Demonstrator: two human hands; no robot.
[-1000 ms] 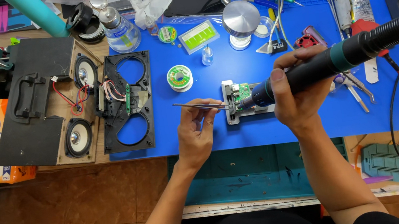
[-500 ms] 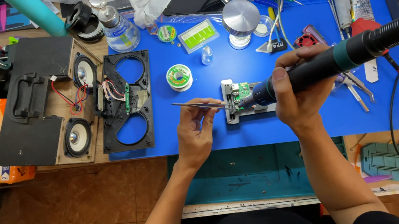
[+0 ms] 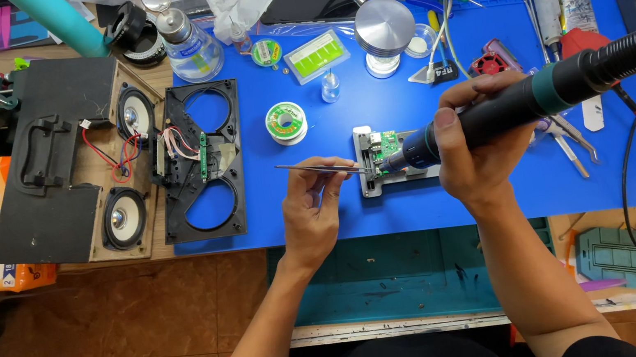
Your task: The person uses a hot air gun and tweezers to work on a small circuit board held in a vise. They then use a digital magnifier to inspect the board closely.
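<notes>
A small green circuit board point(image 3: 389, 144) sits clamped in a grey metal holder point(image 3: 375, 181) near the middle of the blue work mat point(image 3: 340, 217). We judge the board light, stiff and fragile, best gripped by its edges or left in the holder. Our left hand point(image 3: 314, 208) pinches slim tweezers point(image 3: 321, 168), their tips at the board's left edge; whether they grip a part is too small to tell. Our right hand point(image 3: 476, 152) wraps tight round a black hot-air handle point(image 3: 491, 114), nozzle at the board. To the left lie a solder spool point(image 3: 285, 122) and an opened speaker housing point(image 3: 198, 162). Tools crowd the mat's far side; brown tiled floor point(image 3: 107, 332) shows below.
</notes>
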